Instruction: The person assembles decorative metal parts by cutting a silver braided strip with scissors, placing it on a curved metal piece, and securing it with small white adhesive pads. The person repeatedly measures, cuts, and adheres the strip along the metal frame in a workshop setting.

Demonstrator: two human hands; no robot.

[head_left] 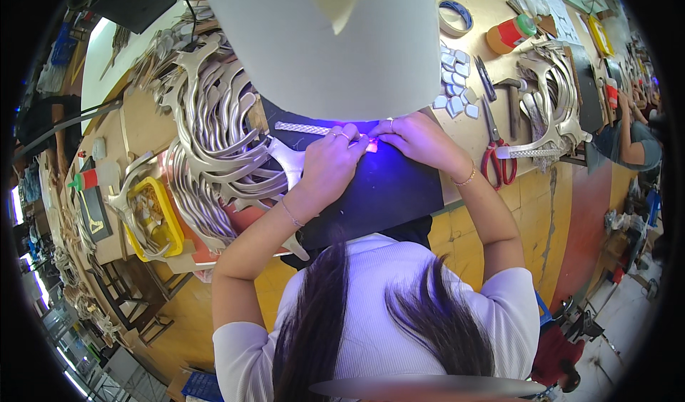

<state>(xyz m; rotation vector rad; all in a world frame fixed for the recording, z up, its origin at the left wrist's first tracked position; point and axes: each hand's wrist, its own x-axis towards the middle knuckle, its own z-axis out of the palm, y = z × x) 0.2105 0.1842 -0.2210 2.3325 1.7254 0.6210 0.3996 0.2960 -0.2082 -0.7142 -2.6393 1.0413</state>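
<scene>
My left hand (pixel 330 161) and my right hand (pixel 417 139) meet over a black mat (pixel 389 188) on the workbench. Their fingertips pinch a small glowing pink piece (pixel 371 144) lit by violet light. A thin silvery braided strip (pixel 303 127) runs left from the fingers across the mat. Both hands wear thin bracelets, and the left has a ring. A large white lampshade (pixel 335 38) hangs right above the hands and hides the bench behind them.
A heap of silver antler-shaped pieces (pixel 214 131) lies left, by a yellow tray (pixel 160 220). To the right lie pale gem-shaped tiles (pixel 455 81), red-handled scissors (pixel 497 161), a hammer (pixel 512 99), a tape roll (pixel 455 17), an orange bottle (pixel 508 34). Another person (pixel 631 134) sits far right.
</scene>
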